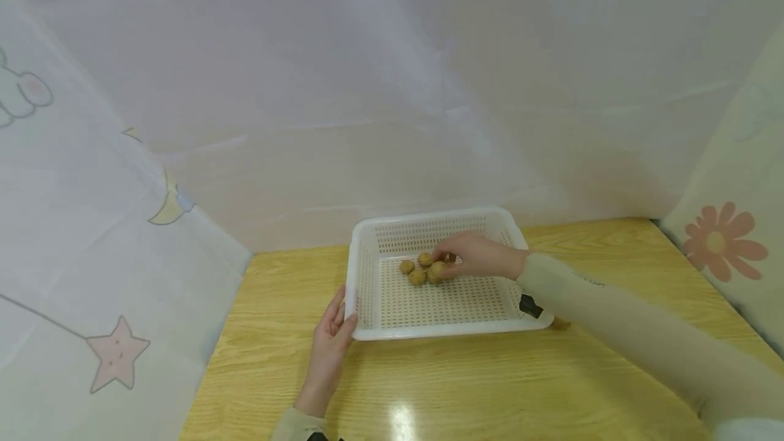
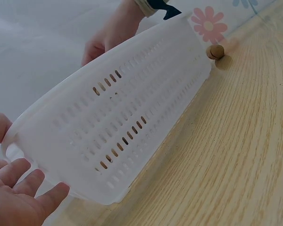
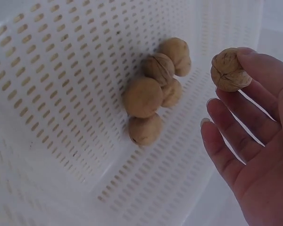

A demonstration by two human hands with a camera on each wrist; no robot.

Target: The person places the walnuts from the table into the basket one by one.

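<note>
A white plastic basket (image 1: 453,329) with slotted walls stands on the table. My left hand (image 1: 331,346) grips its rim at the front left corner; in the left wrist view the fingers (image 2: 30,181) curl under the rim. Inside the basket lies a cluster of several walnuts (image 3: 144,97), touching one another. My right hand (image 1: 480,255) reaches in over the basket's right side. Between thumb and index finger it pinches a walnut (image 3: 228,70), held apart from the cluster, while its other fingers are loosely bent.
Another walnut (image 2: 216,52) sits on the wooden table (image 1: 275,305) outside the basket, by its front right corner, partly hidden by the right forearm in the head view. Pale printed cloth (image 1: 306,87) hangs behind and on both sides.
</note>
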